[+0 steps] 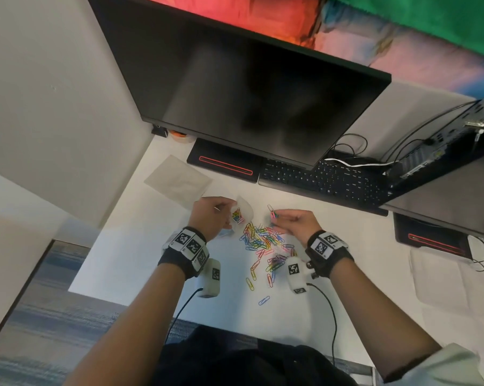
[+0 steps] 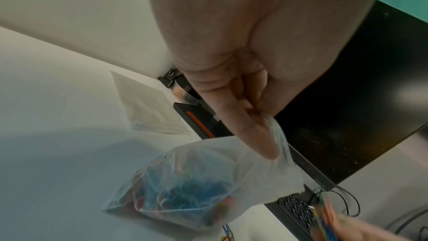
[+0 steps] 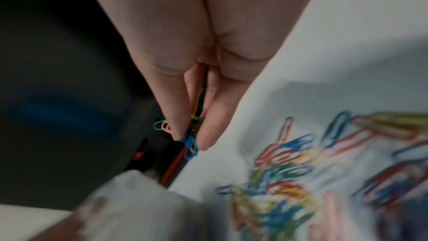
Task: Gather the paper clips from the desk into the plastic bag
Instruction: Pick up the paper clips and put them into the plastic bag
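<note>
My left hand [image 1: 211, 215] pinches the top of a small clear plastic bag [image 1: 242, 214] and holds it above the white desk [image 1: 140, 246]; in the left wrist view the bag [image 2: 199, 180] hangs with several coloured clips inside. My right hand [image 1: 292, 222] pinches a small bunch of paper clips [image 1: 273, 213] to the right of the bag, with the bunch [image 3: 190, 140] between thumb and fingers. A loose pile of coloured paper clips [image 1: 263, 240] lies on the desk between and below both hands; it shows blurred in the right wrist view [image 3: 301, 180].
A dark monitor [image 1: 249, 93] overhangs the back of the desk, with a black keyboard [image 1: 324, 179] under it. A flat clear bag [image 1: 179, 181] lies at the back left. A computer case [image 1: 452, 146] and cables stand at the right. The desk's front edge is near my body.
</note>
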Demonstrator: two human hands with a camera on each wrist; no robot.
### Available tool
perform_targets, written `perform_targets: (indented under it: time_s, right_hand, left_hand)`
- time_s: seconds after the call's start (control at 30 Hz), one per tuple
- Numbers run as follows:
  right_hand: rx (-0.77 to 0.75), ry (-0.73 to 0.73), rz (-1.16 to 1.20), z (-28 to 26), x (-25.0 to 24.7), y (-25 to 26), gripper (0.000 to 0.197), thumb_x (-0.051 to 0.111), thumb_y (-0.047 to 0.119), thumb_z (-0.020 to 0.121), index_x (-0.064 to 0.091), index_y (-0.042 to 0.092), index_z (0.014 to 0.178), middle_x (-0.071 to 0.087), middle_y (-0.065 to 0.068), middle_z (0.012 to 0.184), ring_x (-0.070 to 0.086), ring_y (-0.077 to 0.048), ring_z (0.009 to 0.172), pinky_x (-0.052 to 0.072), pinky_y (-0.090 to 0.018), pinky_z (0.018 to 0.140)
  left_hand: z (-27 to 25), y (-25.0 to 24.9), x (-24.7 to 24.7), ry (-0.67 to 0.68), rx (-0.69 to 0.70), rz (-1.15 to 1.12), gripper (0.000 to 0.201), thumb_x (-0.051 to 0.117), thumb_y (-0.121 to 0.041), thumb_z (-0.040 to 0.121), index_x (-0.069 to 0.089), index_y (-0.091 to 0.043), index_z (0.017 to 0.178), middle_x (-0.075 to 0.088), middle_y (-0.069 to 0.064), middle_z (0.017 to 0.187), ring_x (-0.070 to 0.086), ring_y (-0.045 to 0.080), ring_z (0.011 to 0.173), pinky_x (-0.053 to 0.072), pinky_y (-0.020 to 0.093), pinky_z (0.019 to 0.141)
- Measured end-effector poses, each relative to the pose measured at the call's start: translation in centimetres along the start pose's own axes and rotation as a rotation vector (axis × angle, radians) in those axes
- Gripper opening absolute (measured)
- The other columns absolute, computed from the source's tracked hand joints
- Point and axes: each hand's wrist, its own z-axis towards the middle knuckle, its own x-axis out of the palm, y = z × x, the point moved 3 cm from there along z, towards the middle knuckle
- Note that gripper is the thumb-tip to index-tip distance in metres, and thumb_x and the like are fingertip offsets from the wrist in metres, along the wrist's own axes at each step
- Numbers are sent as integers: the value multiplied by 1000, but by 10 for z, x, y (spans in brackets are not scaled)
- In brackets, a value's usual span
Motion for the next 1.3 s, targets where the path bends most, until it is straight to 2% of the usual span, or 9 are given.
perform_targets:
  time_s: [0.2, 0.33, 0.47, 0.6, 0.7, 0.87, 1.0, 1.17, 1.3]
  right_hand:
    - [-25, 156, 65, -5, 47, 31, 33, 73, 2, 79, 68, 6, 112, 73, -13, 103, 72, -23, 94, 58, -30, 85]
    - [-173, 8, -460, 3, 72, 31, 22, 82, 12, 71, 75, 17, 92, 75, 4, 85, 69, -4, 76, 52, -13, 70]
    - [-289, -53, -793, 9, 87, 35, 6, 78, 12, 71, 75, 14, 76, 67, 1, 66, 57, -8, 59, 44, -16, 63]
    - [-325, -11, -979, 13, 90, 32, 12, 73, 18, 79, 78, 22, 89, 70, 0, 78, 59, -11, 67, 41, -15, 65]
    - [-339, -18, -997, 12, 89, 33, 13, 75, 21, 78, 78, 23, 91, 71, 0, 83, 59, -10, 67, 42, -12, 62]
    - [-378, -33, -976, 7, 88, 35, 13, 74, 11, 79, 78, 20, 88, 73, 0, 89, 58, -11, 75, 50, -20, 78]
    - [-387, -28, -952, 2, 90, 38, 9, 75, 17, 78, 79, 18, 86, 73, 0, 82, 56, -8, 66, 50, -19, 72]
    - [-421, 144, -1066, -8, 94, 42, 21, 60, 12, 88, 77, 18, 99, 74, -4, 93, 61, -16, 78, 45, -15, 75]
    - [-435, 197, -809, -16, 78, 46, 23, 61, 12, 90, 75, 24, 103, 73, 8, 102, 66, -3, 89, 48, -9, 80]
  left_hand:
    - [0, 0, 6, 3, -5, 28, 20, 56, -13, 97, 74, -9, 104, 72, 15, 79, 73, 28, 74, 44, 10, 39]
    - [2, 4, 9, 1, 14, 7, 20, 58, -9, 95, 75, -7, 103, 68, 6, 66, 69, 24, 62, 63, 35, 66]
    - [2, 6, 8, -2, 26, 9, 18, 59, -9, 94, 76, -9, 98, 70, 10, 70, 69, 22, 60, 63, 36, 68]
    - [2, 7, 7, 14, 30, 14, 17, 59, -9, 94, 76, -11, 98, 70, 8, 71, 71, 24, 64, 64, 39, 69]
    - [3, 9, 7, 27, 33, 25, 20, 58, -8, 94, 76, -15, 96, 71, 9, 72, 73, 25, 65, 63, 41, 70]
    - [2, 11, 5, 20, 21, 15, 20, 57, -5, 94, 75, -9, 101, 69, 7, 69, 69, 21, 61, 64, 39, 68]
    - [1, 10, 4, 27, 27, 18, 20, 57, -7, 95, 75, -11, 99, 73, 15, 77, 72, 26, 65, 64, 37, 68]
    - [0, 9, 3, 32, 31, 25, 20, 57, -5, 95, 75, -11, 100, 72, 9, 78, 72, 22, 65, 64, 37, 67]
    - [-1, 8, -1, 29, 27, 17, 19, 57, -7, 96, 75, -12, 100, 71, 9, 75, 71, 21, 62, 62, 28, 61]
